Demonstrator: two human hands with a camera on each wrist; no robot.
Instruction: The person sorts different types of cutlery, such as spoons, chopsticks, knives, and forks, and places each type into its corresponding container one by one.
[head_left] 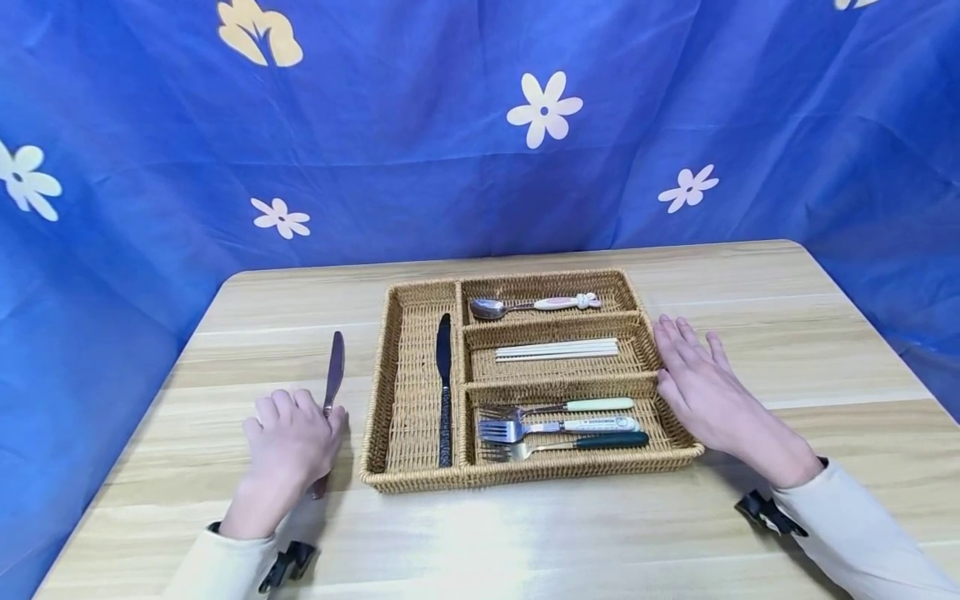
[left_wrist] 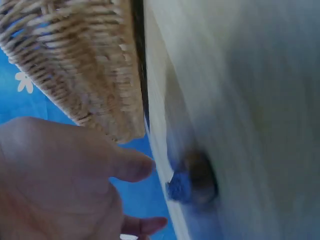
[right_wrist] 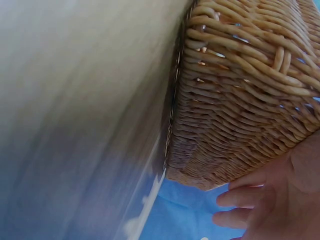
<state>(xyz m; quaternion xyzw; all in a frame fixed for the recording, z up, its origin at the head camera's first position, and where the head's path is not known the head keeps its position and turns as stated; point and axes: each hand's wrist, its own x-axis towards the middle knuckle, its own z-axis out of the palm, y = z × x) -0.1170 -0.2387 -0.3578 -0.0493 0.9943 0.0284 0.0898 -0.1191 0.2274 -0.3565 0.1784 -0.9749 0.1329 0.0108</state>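
Note:
A table knife (head_left: 335, 371) with a brown blade lies to the left of a woven cutlery tray (head_left: 375, 400). Over its handle is my left hand (head_left: 288, 437), thumb side toward the tray. The left wrist view shows the thumb (left_wrist: 132, 165) apart from a blurred dark piece, probably the knife's end (left_wrist: 197, 177). My right hand (head_left: 701, 387) rests against the tray's right side, fingers straight; in the right wrist view the fingers (right_wrist: 240, 197) lie along the wicker wall (right_wrist: 225, 110). Another knife (head_left: 445, 392), black, occupies the tray's long left compartment.
Stacked compartments on the tray's right hold a spoon (head_left: 491, 309) at the back, white chopsticks (head_left: 557, 350) in the middle and several forks (head_left: 502, 430) at the front. Beneath is a wooden table (head_left: 810, 333); behind it hangs a blue flowered cloth (head_left: 420, 150).

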